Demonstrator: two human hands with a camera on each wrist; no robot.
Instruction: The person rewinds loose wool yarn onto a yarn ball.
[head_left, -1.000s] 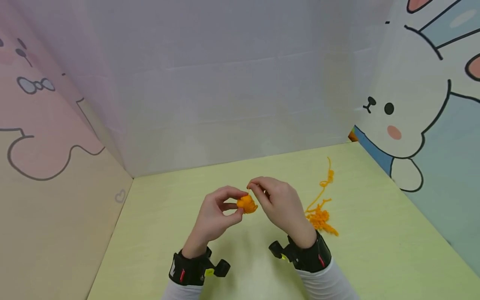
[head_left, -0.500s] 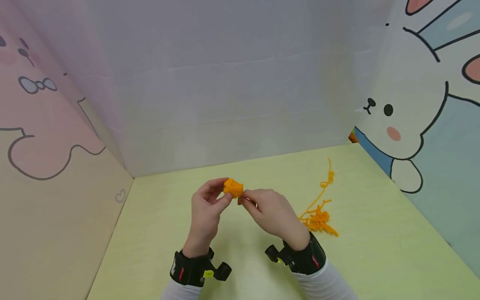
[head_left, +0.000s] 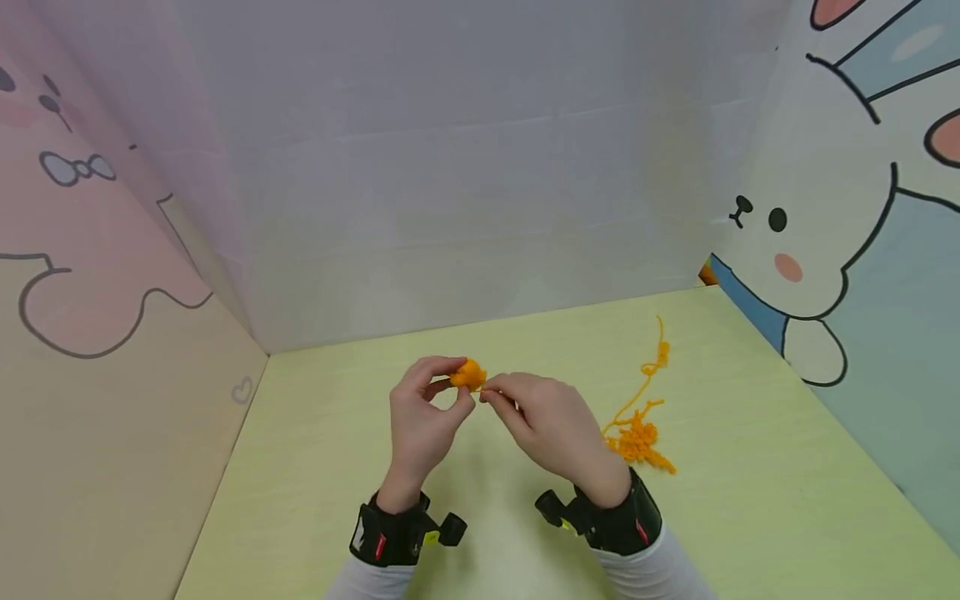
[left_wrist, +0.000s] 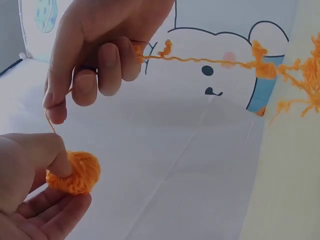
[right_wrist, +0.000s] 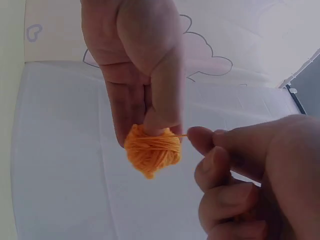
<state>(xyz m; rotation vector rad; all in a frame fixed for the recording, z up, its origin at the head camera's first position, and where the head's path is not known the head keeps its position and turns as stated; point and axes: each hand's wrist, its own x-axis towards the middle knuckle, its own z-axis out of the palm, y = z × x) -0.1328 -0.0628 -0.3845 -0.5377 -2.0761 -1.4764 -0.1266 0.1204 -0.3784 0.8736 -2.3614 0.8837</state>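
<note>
A small ball of orange yarn [head_left: 469, 375] is held above the table by the left hand [head_left: 422, 417], its thumb and fingers pinching the ball from both sides. In the right wrist view, strands wrap round the ball [right_wrist: 154, 152]. Close by on the right, the right hand [head_left: 557, 425] pinches the yarn strand between thumb and forefinger, its other fingers curled. A short taut length runs from the ball to those fingertips. In the left wrist view, the strand [left_wrist: 195, 60] leaves the right hand [left_wrist: 105, 55] on its far side toward a loose heap.
A tangled heap of orange yarn [head_left: 637, 440] lies on the pale green table [head_left: 315, 467] right of the hands, with a knotted tail [head_left: 654, 362] stretching toward the back. Cartoon-printed panels [head_left: 810, 250] and a plain pale sheet [head_left: 480, 183] stand around the table.
The ball and left hand have moved left and up from a second ago, and the ball has turned. The right hand has come from above the ball to its right side, still pinching the strand.
</note>
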